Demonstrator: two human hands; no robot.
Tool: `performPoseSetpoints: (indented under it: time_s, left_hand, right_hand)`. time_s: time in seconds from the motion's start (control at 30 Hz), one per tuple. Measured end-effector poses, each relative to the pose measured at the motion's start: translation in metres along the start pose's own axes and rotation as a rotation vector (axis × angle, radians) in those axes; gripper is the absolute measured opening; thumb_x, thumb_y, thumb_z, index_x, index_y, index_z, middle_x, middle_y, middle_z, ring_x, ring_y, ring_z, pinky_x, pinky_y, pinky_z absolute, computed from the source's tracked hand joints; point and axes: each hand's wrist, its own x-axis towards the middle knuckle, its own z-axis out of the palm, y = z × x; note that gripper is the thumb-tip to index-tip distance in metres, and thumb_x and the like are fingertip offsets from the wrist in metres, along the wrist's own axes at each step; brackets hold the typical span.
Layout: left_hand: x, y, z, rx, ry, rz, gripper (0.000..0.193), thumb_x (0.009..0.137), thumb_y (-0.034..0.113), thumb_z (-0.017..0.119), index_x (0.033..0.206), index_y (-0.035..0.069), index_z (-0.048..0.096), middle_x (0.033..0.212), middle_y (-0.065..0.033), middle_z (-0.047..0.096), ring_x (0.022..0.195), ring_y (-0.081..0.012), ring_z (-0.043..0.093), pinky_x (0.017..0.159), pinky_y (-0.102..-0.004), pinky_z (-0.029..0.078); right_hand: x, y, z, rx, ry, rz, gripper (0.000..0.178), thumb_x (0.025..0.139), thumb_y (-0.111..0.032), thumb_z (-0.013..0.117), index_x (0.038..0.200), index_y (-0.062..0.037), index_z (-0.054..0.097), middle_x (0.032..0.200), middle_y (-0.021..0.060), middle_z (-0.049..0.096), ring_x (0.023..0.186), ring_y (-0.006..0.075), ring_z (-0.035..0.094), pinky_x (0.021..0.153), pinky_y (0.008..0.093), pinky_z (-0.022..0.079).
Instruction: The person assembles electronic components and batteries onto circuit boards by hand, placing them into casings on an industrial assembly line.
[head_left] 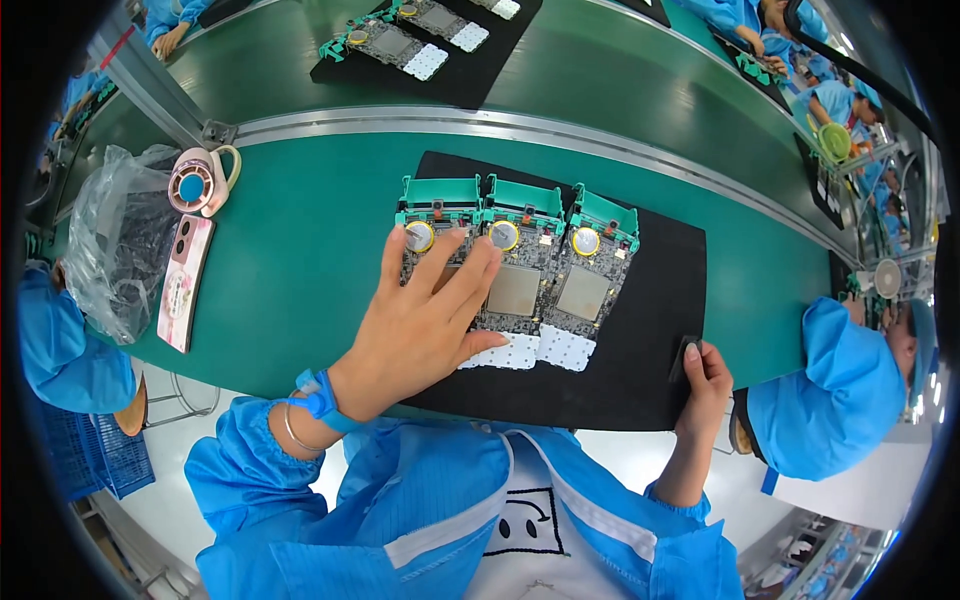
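Three circuit boards stand side by side on a black mat (655,290). Each has a green plastic bracket at its far end, a round coin cell, a square metal shield and a white dotted near end. My left hand (415,305) lies over the left circuit board (437,200) with fingers spread, hiding most of it; the fingertips reach near its coin cell and the edge of the middle circuit board (515,290). The right circuit board (583,292) is untouched. At the mat's right edge, my right hand (705,378) pinches a small black flat piece (683,358).
On the green table (290,220) at left lie a clear plastic bag (120,240), a small handheld fan (200,182) and a phone in a patterned case (186,285). Beyond a metal rail (390,122), a conveyor belt (270,75) carries more boards on black mats. Co-workers in blue sit on both sides.
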Motion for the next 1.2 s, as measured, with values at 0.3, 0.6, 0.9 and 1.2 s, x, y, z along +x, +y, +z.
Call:
performPoseSetpoints:
  time_s: [0.3,0.6,0.9,1.2]
  left_hand:
    - [0.006,-0.02,-0.012,0.044,-0.011,0.159,0.056,0.079,0.044,0.064,0.119,0.006,0.056,0.122,-0.009,0.053,0.115,-0.0264,0.047,0.103,-0.0611,0.027]
    - [-0.002,-0.009,-0.016,-0.003,0.016,0.205,0.045,0.081,0.041,0.063,0.113,0.009,0.059,0.129,-0.0111,0.051,0.124,-0.0252,0.044,0.1,-0.0613,0.029]
    - [0.011,-0.006,0.022,-0.374,-0.017,0.362,0.042,0.079,0.029,0.069,0.111,0.004,0.059,0.126,-0.0135,0.054,0.122,-0.0323,0.045,0.104,-0.0541,0.03]
    - [0.029,-0.007,0.029,-0.578,-0.096,0.221,0.046,0.079,0.027,0.07,0.114,0.001,0.056,0.123,-0.0181,0.052,0.119,-0.0366,0.046,0.101,-0.0525,0.036]
  right_hand:
    - [0.005,0.004,0.006,0.013,-0.01,-0.032,0.018,0.089,-0.019,0.066,0.092,-0.001,0.064,0.08,-0.0016,0.06,0.072,0.0059,0.05,0.07,0.0191,0.039]
    - [0.006,-0.004,0.018,0.007,0.052,0.014,0.014,0.088,-0.012,0.063,0.093,0.0011,0.066,0.083,-0.0005,0.062,0.075,0.0072,0.055,0.07,0.0217,0.043]
    - [0.164,-0.016,-0.007,0.0,0.183,-0.087,0.02,0.089,-0.014,0.063,0.1,0.003,0.067,0.084,0.003,0.065,0.074,0.0105,0.058,0.069,0.0259,0.047]
    - [0.367,-0.031,0.075,-0.221,0.1,-0.255,0.027,0.083,-0.02,0.071,0.097,0.003,0.069,0.085,0.007,0.068,0.073,0.0147,0.061,0.068,0.0299,0.049]
